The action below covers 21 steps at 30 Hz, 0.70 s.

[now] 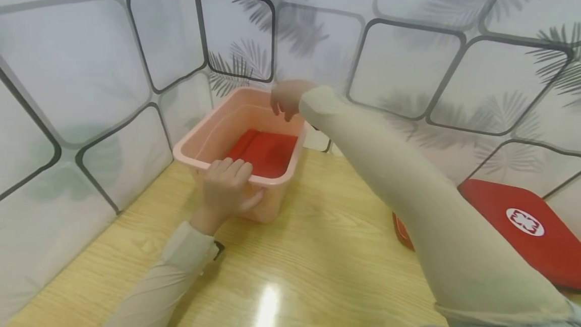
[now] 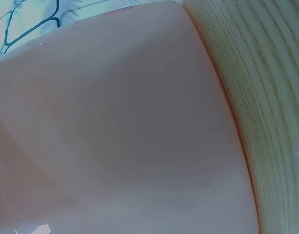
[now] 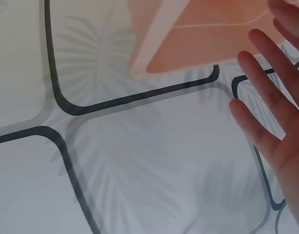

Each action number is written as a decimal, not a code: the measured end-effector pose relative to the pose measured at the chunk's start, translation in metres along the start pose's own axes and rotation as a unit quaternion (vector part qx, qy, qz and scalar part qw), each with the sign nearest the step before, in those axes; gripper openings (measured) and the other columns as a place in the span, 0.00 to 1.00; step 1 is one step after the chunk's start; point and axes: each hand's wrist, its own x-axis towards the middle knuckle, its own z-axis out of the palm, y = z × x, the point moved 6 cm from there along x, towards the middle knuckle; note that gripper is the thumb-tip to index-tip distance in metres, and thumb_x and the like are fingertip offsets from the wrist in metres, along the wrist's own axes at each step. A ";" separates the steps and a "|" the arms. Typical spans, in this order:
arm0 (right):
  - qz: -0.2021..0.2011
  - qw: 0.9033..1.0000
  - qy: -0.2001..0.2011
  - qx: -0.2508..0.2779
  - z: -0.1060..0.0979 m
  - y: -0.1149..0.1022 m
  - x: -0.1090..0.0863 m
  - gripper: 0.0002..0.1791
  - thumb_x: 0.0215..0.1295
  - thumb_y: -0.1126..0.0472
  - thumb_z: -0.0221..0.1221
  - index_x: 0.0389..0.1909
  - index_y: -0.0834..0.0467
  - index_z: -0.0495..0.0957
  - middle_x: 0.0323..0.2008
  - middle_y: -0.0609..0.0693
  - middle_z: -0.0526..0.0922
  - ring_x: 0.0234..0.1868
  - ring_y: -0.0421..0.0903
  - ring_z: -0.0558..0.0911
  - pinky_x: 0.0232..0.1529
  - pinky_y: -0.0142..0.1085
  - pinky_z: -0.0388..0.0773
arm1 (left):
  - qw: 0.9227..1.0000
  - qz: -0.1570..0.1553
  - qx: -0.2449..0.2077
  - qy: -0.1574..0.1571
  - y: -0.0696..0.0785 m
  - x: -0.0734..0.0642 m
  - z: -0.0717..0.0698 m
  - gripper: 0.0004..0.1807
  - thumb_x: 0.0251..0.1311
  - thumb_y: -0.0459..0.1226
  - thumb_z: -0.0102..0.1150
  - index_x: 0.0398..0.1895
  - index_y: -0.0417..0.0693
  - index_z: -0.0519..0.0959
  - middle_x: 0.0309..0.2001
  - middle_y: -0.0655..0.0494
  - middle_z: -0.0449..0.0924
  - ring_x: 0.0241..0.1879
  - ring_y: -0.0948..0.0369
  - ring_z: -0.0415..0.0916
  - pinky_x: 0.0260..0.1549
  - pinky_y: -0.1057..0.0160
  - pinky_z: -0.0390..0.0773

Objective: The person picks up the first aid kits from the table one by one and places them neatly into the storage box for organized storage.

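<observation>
Pink plastic basin (image 1: 271, 201): on bench (image 1: 336, 236), red item (image 1: 268, 153) inside.
L hand (image 1: 225, 185): curled over near rim (image 1: 273, 181); steady w/o tilting.
R hand (image 1: 289, 98): loosely open, nothing held, nr far right corner; avoid knocking.

Your pink tub (image 1: 274, 198): smooth plastic. Beneath tub, glossy wood-grain tabletop (image 1: 317, 236). Right of tub, matt red case (image 1: 490, 203); your right sleeve (image 1: 390, 170), matt cloth.

Two hands (image 1: 225, 185) (image 1: 289, 97), one pink tub (image 1: 265, 203), one red item (image 1: 271, 151) inside, one emblem-marked red case (image 1: 546, 246) and one table (image 1: 317, 261) appear.
</observation>
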 end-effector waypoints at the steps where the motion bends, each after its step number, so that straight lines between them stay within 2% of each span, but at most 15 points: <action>1: -0.017 1.000 0.009 -0.014 0.001 0.000 -0.003 0.20 0.55 0.62 0.63 0.51 0.53 0.78 0.51 0.52 0.79 0.53 0.50 0.76 0.56 0.43 0.71 | 1.000 0.000 -0.001 -0.001 0.000 0.000 0.000 0.22 0.55 0.52 0.42 0.18 0.42 0.67 0.14 0.49 0.68 0.16 0.53 0.64 0.16 0.58 0.64; 7: -0.036 0.998 0.047 -0.005 0.003 -0.001 -0.020 0.29 0.53 0.58 0.65 0.58 0.51 0.73 0.55 0.52 0.77 0.56 0.51 0.73 0.58 0.46 0.69 | 1.000 -0.002 -0.005 -0.010 0.000 -0.002 0.003 0.23 0.56 0.53 0.40 0.19 0.41 0.67 0.16 0.48 0.70 0.17 0.53 0.65 0.17 0.57 0.65; 12: -0.070 0.994 0.081 -0.006 0.001 -0.005 -0.039 0.32 0.52 0.58 0.65 0.61 0.50 0.70 0.57 0.52 0.76 0.58 0.52 0.73 0.60 0.47 0.69 | 1.000 -0.006 -0.007 -0.012 0.001 -0.002 0.003 0.24 0.57 0.53 0.40 0.19 0.41 0.68 0.16 0.48 0.71 0.17 0.53 0.65 0.17 0.58 0.65; 17: -0.123 0.982 0.142 0.000 0.001 -0.010 -0.073 0.33 0.51 0.57 0.66 0.61 0.50 0.70 0.54 0.51 0.79 0.54 0.52 0.77 0.58 0.45 0.70 | 1.000 -0.005 -0.004 -0.014 0.002 -0.002 0.003 0.23 0.55 0.52 0.41 0.19 0.41 0.68 0.16 0.48 0.71 0.17 0.53 0.65 0.17 0.58 0.65; 21: -0.158 0.971 0.178 0.005 0.010 -0.009 -0.105 0.34 0.50 0.56 0.67 0.61 0.52 0.70 0.56 0.50 0.79 0.54 0.51 0.79 0.57 0.44 0.72 | 1.000 -0.005 -0.002 -0.013 0.000 -0.001 0.001 0.21 0.54 0.51 0.42 0.19 0.40 0.67 0.16 0.48 0.70 0.17 0.52 0.64 0.17 0.57 0.65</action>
